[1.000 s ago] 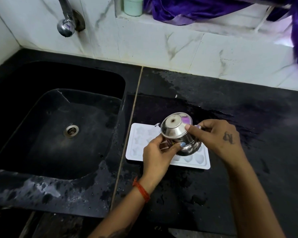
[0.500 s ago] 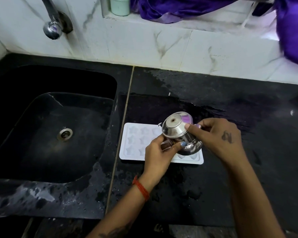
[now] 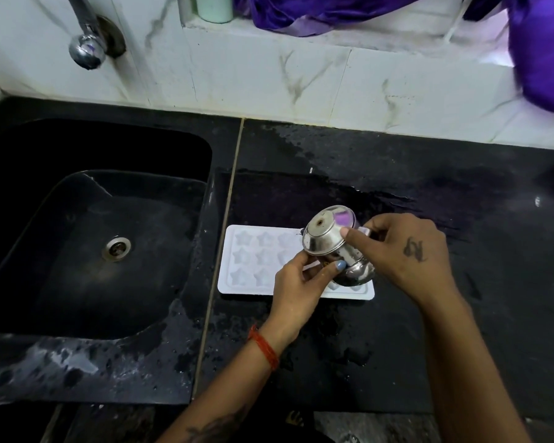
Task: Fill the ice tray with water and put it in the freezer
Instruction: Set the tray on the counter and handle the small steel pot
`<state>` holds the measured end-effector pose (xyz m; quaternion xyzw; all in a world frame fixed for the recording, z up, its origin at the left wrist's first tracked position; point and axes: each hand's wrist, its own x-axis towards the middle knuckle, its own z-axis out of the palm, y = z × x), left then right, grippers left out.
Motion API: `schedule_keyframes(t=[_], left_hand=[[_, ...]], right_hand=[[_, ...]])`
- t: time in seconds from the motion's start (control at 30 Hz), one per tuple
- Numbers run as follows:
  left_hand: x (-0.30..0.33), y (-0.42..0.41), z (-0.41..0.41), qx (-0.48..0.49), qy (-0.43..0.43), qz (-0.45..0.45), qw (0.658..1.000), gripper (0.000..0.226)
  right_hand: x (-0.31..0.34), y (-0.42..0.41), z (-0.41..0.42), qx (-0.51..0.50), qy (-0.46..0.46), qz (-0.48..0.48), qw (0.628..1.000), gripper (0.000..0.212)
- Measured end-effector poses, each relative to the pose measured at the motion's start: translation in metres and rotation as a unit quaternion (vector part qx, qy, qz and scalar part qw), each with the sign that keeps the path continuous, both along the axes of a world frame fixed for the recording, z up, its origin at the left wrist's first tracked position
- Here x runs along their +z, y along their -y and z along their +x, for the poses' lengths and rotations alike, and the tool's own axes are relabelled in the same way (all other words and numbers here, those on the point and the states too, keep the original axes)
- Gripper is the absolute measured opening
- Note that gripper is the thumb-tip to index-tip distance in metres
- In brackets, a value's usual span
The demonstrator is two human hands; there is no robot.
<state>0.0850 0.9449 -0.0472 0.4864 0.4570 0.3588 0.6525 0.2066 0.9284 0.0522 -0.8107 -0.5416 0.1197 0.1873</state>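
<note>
A white ice tray (image 3: 253,260) with star-shaped cells lies flat on the wet black counter, just right of the sink. Above its right half a small steel pot (image 3: 328,239) is tipped far over, its base turned up towards me and its mouth pointing down at the tray. My left hand (image 3: 296,282) grips the pot from the near side. From the right, my right hand (image 3: 403,251) holds it with a finger on the base. Both hands and the pot hide the tray's right cells.
A black sink (image 3: 93,238) with a steel drain (image 3: 117,248) lies to the left, under a chrome tap (image 3: 87,49) on the white marble wall. The counter (image 3: 461,314) is wet. A pale green cup (image 3: 215,8) and purple cloth (image 3: 541,59) sit on the ledge.
The view has shifted slightly, so the tray and hands sit a little lower and further left in frame. The pot stays tipped over the tray in both hands.
</note>
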Motion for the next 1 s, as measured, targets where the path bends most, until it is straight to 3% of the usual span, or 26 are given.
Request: schedule_keyframes(t=[0.23, 0.37, 0.6, 0.77, 1.0], left_hand=[[0.005, -0.003, 0.004, 0.048, -0.117, 0.056, 0.990, 0.032], [0.008, -0.004, 0.007, 0.047, -0.133, 0.082, 0.987, 0.038], [0.004, -0.002, 0.017, -0.002, -0.078, 0.041, 0.996, 0.056], [-0.001, 0.000, 0.024, -0.023, -0.047, 0.019, 0.998, 0.036], [-0.004, 0.003, 0.029, -0.041, -0.009, -0.004, 0.999, 0.040]], right_hand=[[-0.015, 0.001, 0.019, -0.049, -0.167, 0.006, 0.985, 0.031], [-0.018, 0.005, 0.024, -0.083, -0.227, 0.018, 0.970, 0.032], [-0.007, 0.010, 0.024, -0.070, -0.134, 0.024, 0.988, 0.036], [0.000, 0.010, 0.024, -0.055, -0.066, 0.002, 0.996, 0.036], [0.005, 0.007, 0.024, -0.034, -0.010, -0.023, 0.999, 0.035]])
